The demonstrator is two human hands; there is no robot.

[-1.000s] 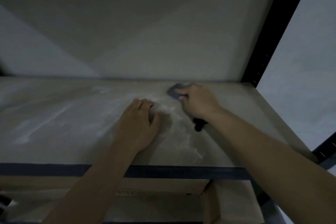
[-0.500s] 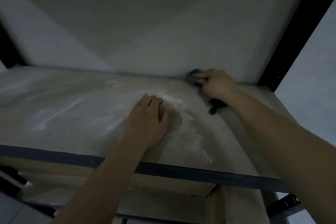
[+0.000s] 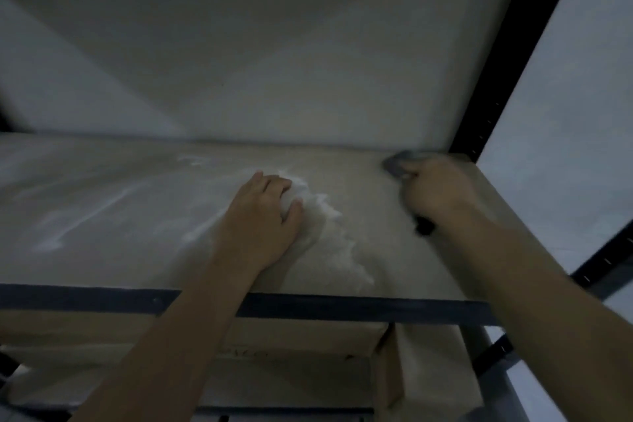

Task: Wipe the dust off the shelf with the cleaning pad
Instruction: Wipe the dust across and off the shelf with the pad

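Here the right hand [image 3: 436, 190] grips the cleaning pad [image 3: 399, 163] on the dusty shelf [image 3: 120, 216].

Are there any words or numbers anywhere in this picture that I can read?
No, none can be read.
Cardboard box under the shelf: faint dark marks on its flap, too blurred to read.
Black post at the right: small pale marks, probably holes, not letters.
Cleaning pad in the right hand: no label shows.
Left hand: rests on the dusty shelf, no writing near it.
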